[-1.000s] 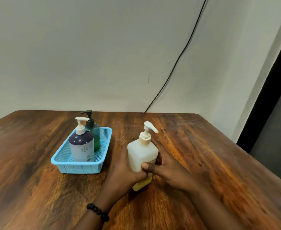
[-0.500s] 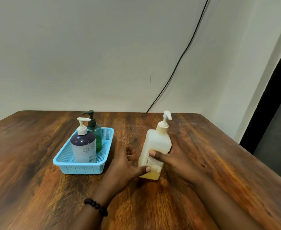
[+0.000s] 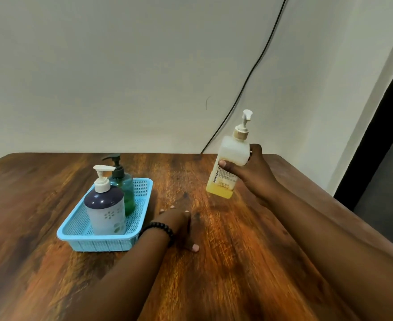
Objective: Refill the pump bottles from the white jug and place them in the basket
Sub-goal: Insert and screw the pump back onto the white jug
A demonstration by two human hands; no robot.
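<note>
Right hand had lifted the nearly empty pump bottle — left hand released, flat on table; refill pending.

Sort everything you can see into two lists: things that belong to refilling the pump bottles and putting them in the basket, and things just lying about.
Belongs to the job:
- clear bottle with yellow liquid, lifted in the right hand
- blue basket
- dark-topped bottle and green bottle, both in the basket

Just about:
- black cable on the wall
- bead bracelet
- left hand, flat on the table
</note>
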